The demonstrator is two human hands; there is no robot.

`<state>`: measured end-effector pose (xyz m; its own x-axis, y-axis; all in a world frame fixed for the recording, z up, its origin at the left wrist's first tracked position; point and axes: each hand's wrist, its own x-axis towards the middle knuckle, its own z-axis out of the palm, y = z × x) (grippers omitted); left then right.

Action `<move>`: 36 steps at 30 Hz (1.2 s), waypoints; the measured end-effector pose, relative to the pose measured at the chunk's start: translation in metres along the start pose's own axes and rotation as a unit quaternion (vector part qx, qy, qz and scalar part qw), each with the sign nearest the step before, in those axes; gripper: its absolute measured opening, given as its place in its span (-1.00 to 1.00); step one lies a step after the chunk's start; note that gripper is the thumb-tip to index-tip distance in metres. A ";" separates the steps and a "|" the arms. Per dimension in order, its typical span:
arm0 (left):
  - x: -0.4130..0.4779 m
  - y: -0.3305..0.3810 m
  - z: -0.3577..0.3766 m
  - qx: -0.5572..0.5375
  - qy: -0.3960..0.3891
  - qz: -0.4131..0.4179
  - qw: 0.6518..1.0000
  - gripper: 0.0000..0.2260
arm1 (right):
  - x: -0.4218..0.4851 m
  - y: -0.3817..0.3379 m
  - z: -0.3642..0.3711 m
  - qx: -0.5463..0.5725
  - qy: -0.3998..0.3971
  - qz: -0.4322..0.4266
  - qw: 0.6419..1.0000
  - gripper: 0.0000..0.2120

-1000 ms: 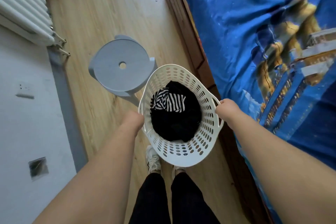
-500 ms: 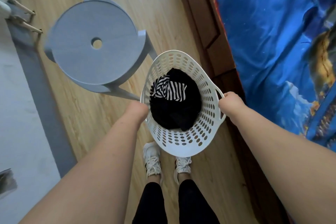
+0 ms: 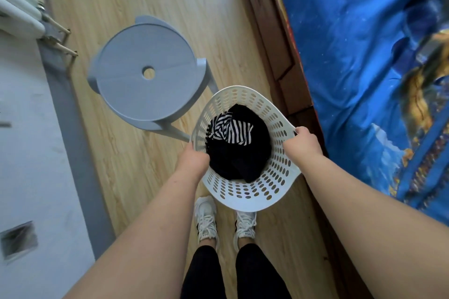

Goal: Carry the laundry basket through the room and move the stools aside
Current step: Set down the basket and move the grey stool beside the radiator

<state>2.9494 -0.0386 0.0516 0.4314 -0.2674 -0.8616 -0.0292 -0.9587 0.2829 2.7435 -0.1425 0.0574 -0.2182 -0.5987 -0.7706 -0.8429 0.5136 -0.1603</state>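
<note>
Both hands, the left hand point(image 3: 194, 156) and the right hand point(image 3: 300, 142), grip the rim of the white basket point(image 3: 245, 195) of clothes point(image 3: 239, 145), held above the floor point(image 3: 136, 160) right beside the gray stool point(image 3: 145, 73).

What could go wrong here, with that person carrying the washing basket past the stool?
The grey stool stands in the narrow strip of floor between the wall and the bed, and the laundry basket already overlaps one stool leg in view, so it could knock it. Both the left hand and right hand grip the rim, leaving none free to shift the stool. The basket also hides the floor ahead of the feet.
</note>
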 end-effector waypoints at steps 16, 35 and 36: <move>-0.091 0.014 -0.165 -0.068 0.012 0.062 0.996 -0.51 | -0.154 -0.154 0.014 0.049 -0.044 -0.149 0.987 -0.46; -0.004 0.066 -0.303 0.090 -0.063 0.153 0.982 -0.66 | -0.182 -0.259 0.087 0.188 -0.019 -0.067 0.980 -0.36; 0.001 0.069 -0.303 0.091 -0.063 0.152 0.982 -0.66 | -0.178 -0.260 0.087 0.188 -0.020 -0.063 0.980 -0.36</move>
<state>3.2207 -0.0759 0.1977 0.2624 -0.5426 -0.7980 -0.3055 -0.8311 0.4647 3.0442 -0.1160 0.1831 -0.0973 -0.6512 -0.7527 -0.6196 0.6315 -0.4662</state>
